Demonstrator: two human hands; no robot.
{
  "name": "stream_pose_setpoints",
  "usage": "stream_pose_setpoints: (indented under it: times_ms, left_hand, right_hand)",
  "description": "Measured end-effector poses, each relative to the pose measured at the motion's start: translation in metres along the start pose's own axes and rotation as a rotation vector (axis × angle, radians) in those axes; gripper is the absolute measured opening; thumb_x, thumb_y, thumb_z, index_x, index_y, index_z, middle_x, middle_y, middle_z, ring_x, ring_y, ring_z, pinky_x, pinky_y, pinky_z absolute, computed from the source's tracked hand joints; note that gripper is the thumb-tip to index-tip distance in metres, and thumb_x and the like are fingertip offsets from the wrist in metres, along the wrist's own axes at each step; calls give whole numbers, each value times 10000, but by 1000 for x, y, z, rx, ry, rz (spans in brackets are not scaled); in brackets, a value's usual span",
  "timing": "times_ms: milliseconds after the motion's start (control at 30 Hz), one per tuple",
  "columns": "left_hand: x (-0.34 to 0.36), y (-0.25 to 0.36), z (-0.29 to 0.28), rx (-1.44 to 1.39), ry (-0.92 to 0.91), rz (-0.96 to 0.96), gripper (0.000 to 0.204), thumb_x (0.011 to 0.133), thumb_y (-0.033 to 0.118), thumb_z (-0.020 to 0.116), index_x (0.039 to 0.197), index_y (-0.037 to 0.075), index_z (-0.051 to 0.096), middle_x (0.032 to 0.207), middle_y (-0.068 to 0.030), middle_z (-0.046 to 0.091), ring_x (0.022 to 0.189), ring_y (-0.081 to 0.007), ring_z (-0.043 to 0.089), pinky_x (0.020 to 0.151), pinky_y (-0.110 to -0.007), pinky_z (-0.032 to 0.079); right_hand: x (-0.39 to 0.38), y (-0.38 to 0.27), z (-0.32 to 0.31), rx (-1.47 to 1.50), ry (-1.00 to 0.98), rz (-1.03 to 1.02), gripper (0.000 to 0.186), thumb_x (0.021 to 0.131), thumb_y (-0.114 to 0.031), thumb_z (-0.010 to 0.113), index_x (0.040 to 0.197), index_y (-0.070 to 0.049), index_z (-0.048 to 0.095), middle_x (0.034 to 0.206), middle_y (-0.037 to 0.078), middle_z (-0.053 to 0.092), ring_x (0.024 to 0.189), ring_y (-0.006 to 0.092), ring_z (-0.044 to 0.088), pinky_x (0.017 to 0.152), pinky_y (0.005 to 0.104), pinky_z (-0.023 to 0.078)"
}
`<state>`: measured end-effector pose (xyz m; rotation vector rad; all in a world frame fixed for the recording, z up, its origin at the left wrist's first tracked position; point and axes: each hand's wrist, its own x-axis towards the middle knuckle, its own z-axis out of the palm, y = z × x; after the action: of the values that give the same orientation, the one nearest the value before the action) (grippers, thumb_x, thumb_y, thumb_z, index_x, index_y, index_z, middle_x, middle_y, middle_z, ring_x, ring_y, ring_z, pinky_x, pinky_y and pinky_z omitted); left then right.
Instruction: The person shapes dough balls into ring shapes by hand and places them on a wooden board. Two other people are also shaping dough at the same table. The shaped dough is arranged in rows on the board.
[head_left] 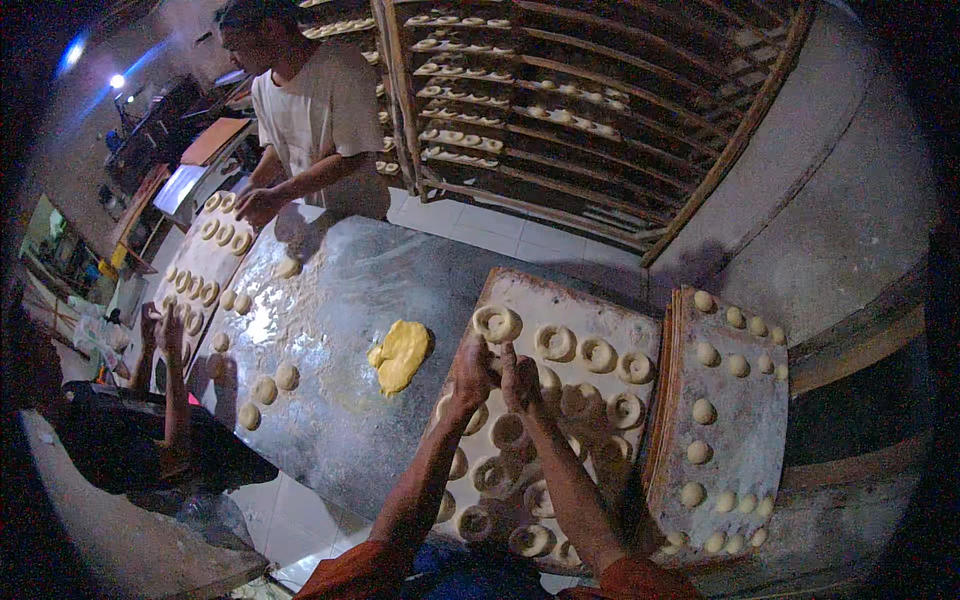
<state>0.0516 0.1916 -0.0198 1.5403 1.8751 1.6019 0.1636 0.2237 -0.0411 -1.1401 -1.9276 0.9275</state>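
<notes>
At frame centre: left hand [470,375] and right hand [518,380] raised close together over the floured board [640,325], fingertips pinching one dough ring [497,323].
Grip: both narrow, closed on the near edge of that ring; held just above the board's upper-left corner, not yet lying flat.
Doing it well: best set down gently into the bare corner spot, hole kept round, fingers released evenly so the ring does not stretch; no overlap with the neighbouring rings [580,355] to the right.
Board fill: rows of rings down the board toward the lower edge, several hidden under the forearms.
Right of frame: second board [760,440] with small round dough balls [704,411], just beside the first.
Centre-left: yellow lump of dough [400,355] on the metal tabletop [340,420], well apart from the hands.
Upper left: another person's hand [258,205] over a tray of rings [190,262]; a third person's hands [160,330] at left edge.
Top: wooden rack [600,110] of filled trays.
In the way: crowded rings near the drop spot; own forearms shading the lower rows.
</notes>
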Motion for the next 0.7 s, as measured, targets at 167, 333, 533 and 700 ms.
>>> stream_pose_setpoints:
  times_ms: [167,333,533,700]
  left_hand:
    - [5,-2,-1,-1118,-147,-813,391,833,113,572,1163,-55,446,970,-221,554,680,-329,577,556,-413,466]
    - [17,-7,6,-37,-247,47,410,922,311,425,1128,-41,472,851,-151,605,680,-274,609,564,-388,491]
    - [38,-44,20,-34,-220,8,372,844,162,562,1157,-26,492,898,-195,608,714,-323,591,625,-389,483]
    - [83,-74,40,499,240,585,325,861,112,522,1147,-27,456,969,-203,548,851,-356,538,676,-448,436]
  right_hand:
    - [4,-20,-16,813,-3,602,432,939,-389,436,1031,26,514,713,140,570,681,257,584,605,382,469]
    - [17,-20,-25,21,14,56,522,948,-441,392,817,33,567,647,100,549,627,205,574,577,322,462]
    - [59,-17,-28,365,-188,538,574,940,-461,392,907,58,636,640,99,573,675,218,622,724,339,536]
    - [120,-11,-45,502,-91,134,471,883,-472,507,955,-9,560,803,60,532,783,189,570,750,335,473]
